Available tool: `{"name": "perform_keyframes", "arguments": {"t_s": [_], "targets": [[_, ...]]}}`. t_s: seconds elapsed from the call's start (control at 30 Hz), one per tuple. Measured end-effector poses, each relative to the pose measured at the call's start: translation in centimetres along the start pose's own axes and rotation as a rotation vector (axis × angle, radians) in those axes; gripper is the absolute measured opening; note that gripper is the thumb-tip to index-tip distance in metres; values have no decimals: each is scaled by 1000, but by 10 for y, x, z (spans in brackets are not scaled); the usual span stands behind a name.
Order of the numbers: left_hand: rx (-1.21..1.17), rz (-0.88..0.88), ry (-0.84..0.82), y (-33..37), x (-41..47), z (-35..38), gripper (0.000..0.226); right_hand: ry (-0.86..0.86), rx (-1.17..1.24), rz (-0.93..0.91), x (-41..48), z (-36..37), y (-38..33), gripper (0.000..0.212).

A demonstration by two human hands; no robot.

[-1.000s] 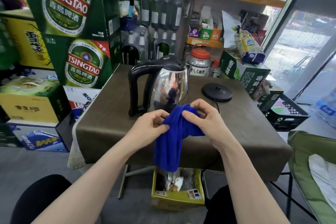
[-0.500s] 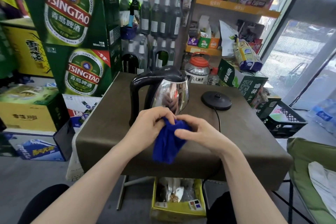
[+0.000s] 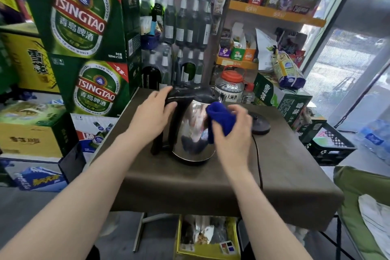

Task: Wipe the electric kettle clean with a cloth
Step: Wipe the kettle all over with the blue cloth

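Small shop. Tsingtao beer cartons point(image 3: 84, 27) are standing stacked behind the left edge of a brown-covered surface point(image 3: 285, 175).

The electric kettle point(image 3: 190, 129) is standing upright toward the far edge, roughly midway along it. It is sitting off its power base point(image 3: 260, 125), which is lying just beside it toward the right edge, with the cord point(image 3: 258, 164) trailing to the near edge. Judged: off-base placement is letting the body be handled freely.

The left hand point(image 3: 154, 116) is gripping the top of the black handle, fingers wrapped over it. This is probably bracing, so the kettle is not sliding or tipping under pressure.

The right hand point(image 3: 234, 137) is holding a bunched blue cloth point(image 3: 221, 118), fingers curled round it, and pressing it against the upper right of the steel wall. The bunching is giving a firm pad. Wiping is judged to be barely under way.
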State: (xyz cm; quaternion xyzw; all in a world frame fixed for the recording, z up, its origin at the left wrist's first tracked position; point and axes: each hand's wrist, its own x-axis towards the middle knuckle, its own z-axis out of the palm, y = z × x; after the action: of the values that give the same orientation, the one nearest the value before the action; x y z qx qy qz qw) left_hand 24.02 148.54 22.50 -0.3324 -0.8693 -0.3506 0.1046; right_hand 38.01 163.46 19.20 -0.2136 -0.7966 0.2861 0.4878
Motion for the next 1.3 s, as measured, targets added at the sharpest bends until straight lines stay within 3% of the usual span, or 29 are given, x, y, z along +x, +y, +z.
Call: {"name": "perform_keyframes", "arguments": {"t_s": [0.17,0.23,0.3,0.33,0.5,0.6,0.7,0.8,0.93,1.0,1.2,1.3], "targets": [[-165,81,51,-9,-12,5,45,-51,-63,-95,-55,54,26,59],[-264,84,81,-11,-18,6,40,-62,-187,-283,-65,59,36,68],[-324,67,86,-8,-23,8,39,-77,-293,-510,-61,60,44,61],[-348,56,82,-5,-25,11,39,-53,-286,-536,-55,60,46,55],[-446,-2,89,15,-31,29,41,183,136,-20,1,53,22,27],[-452,-5,106,16,-32,30,41,85,91,-116,-17,61,23,44],[-455,7,100,16,-33,28,41,-86,-103,-271,-69,74,52,63],[-453,10,97,16,-33,28,41,-54,-117,-333,-52,68,56,59],[-449,12,111,17,-34,29,40,70,-51,-305,15,64,16,47],[-453,6,118,17,-34,29,40,77,-57,-287,8,71,13,49],[-472,11,116,16,-36,30,39,-119,-236,-333,-89,75,72,95],[-473,7,111,17,-35,30,38,-55,-111,-214,-56,63,51,74]]}}
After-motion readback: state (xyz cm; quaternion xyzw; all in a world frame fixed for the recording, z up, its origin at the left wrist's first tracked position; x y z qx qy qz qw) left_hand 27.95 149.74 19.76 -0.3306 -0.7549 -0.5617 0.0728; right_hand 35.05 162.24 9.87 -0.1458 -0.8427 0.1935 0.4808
